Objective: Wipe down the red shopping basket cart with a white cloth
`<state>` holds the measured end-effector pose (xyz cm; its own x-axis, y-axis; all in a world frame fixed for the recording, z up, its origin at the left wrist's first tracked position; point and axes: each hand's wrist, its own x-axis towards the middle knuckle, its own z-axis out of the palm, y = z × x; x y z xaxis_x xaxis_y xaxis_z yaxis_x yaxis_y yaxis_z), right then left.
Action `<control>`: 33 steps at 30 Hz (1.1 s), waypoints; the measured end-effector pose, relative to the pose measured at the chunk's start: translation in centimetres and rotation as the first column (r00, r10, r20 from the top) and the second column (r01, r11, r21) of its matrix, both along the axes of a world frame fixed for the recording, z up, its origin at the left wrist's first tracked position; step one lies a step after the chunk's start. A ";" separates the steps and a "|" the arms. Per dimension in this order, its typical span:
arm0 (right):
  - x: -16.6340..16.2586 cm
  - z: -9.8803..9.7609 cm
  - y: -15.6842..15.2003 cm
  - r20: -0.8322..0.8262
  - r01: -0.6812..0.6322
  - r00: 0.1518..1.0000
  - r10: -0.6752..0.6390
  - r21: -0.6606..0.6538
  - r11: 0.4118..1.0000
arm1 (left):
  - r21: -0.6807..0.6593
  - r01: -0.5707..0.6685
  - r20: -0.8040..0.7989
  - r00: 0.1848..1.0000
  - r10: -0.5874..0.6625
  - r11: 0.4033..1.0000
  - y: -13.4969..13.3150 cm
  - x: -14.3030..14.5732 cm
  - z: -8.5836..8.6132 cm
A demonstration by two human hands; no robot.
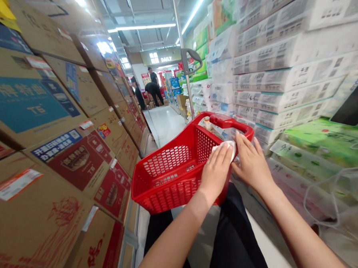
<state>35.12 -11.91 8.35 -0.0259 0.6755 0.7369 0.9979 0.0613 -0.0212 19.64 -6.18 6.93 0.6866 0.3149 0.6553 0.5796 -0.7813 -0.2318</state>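
Observation:
A red plastic shopping basket (171, 173) rests on my lap, its handle (227, 121) raised at the far end. My left hand (216, 170) lies flat on the basket's near rim, fingers stretched out and pressing a white cloth (228, 146) against it. My right hand (251, 163) sits just to the right, fingers extended, touching the cloth's edge and the rim under the handle. The basket looks empty inside. My dark trousers (236, 241) show below it.
Stacked cardboard cartons (61, 144) wall the left side. Packs of tissue paper (284, 75) pile up on the right, with green packs (325, 139) nearer. A narrow white-floored aisle (163, 123) runs ahead, where other people (153, 90) stand and bend far off.

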 end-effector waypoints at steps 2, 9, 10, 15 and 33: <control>0.1 0.0 0.0 0.006 0.001 1.000 -0.001 0.007 1.000 | -0.008 0.009 0.031 0.999 -0.009 1.000 0.0 1.1 0.3; 0.4 0.1 -0.4 -0.014 -0.028 1.000 0.027 -0.028 0.999 | -0.025 0.026 -0.027 0.999 -0.027 0.999 -0.5 -4.1 -1.9; 0.3 0.1 -0.3 -0.022 -0.028 0.999 0.027 -0.032 0.999 | -0.036 0.018 -0.032 0.999 -0.019 0.999 -0.4 -5.0 -2.1; -0.3 -0.2 0.3 -0.033 -0.017 0.999 0.017 -0.016 1.000 | -0.060 0.001 0.003 1.000 -0.001 0.998 0.3 -3.7 -1.6; -0.7 -0.2 0.3 -0.021 -0.018 1.000 0.018 -0.022 1.000 | -0.061 0.005 0.009 1.000 -0.004 0.998 0.4 -5.0 -2.1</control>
